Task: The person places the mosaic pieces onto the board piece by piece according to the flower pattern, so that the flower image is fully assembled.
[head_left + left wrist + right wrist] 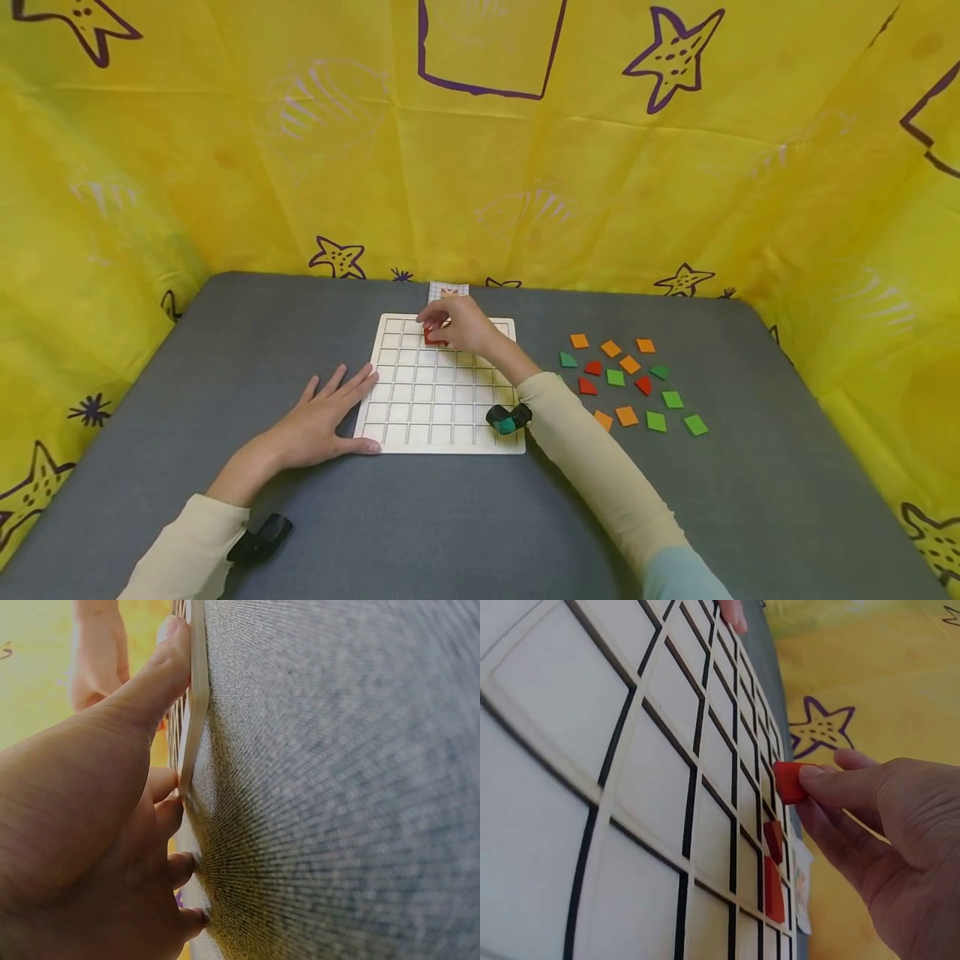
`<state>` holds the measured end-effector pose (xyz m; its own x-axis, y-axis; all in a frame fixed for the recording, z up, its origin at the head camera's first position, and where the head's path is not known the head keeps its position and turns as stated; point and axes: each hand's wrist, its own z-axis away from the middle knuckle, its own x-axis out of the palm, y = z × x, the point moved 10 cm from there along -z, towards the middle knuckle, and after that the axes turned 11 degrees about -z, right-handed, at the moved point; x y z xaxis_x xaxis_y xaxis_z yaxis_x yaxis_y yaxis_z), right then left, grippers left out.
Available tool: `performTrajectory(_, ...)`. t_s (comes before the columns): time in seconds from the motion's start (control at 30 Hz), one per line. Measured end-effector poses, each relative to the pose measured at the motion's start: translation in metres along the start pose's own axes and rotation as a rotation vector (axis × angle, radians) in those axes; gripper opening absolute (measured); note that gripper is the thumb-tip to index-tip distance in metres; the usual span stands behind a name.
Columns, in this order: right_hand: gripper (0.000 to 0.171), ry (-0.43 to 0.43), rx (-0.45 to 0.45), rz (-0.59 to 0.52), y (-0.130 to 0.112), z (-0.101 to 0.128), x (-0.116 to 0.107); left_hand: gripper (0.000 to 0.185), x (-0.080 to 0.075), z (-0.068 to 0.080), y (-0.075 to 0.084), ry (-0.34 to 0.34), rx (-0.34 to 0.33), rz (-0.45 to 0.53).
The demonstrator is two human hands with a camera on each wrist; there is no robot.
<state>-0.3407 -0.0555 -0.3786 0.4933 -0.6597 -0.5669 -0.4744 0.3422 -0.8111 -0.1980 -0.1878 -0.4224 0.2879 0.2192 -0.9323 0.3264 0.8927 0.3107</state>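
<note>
A white grid board (pixel 420 400) lies on the grey table (pixel 450 517). My right hand (pixel 459 323) reaches over its far edge and pinches a red tile (pixel 789 782) between thumb and fingers just above the board (pixel 630 787). Two more red tiles (pixel 772 862) sit in cells of the far rows, partly hidden by the hand in the head view. My left hand (pixel 324 415) lies flat on the table, fingers straight, thumb (pixel 154 682) pressed against the board's near left edge (pixel 196 712).
Several loose orange, green and red tiles (pixel 628 383) are scattered on the table right of the board. A small printed card (pixel 447 291) stands behind the board against the yellow star-print cloth (pixel 480 150), which walls in the table on three sides.
</note>
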Motion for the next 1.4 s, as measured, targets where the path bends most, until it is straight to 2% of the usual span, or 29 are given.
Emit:
performTrajectory(0.13, 0.021, 0.006, -0.014, 0.029, -0.001, -0.004, 0.005, 0.107, 0.001, -0.001, 0.0, 0.004, -0.001, -0.003)
performTrajectory(0.37, 0.019, -0.006, 0.054, 0.078, 0.006, -0.005, 0.014, 0.107, 0.002, -0.001, -0.001, 0.004, 0.002, 0.002)
performTrajectory(0.87, 0.017, -0.001, 0.089, 0.146, 0.005, -0.004, 0.019, 0.104, -0.003, 0.002, 0.002, 0.018, 0.011, 0.017)
performTrajectory(1.4, 0.019, 0.012, 0.098, 0.144, 0.006, -0.004, 0.02, 0.105, 0.002, 0.0, -0.001, 0.0, -0.002, 0.019)
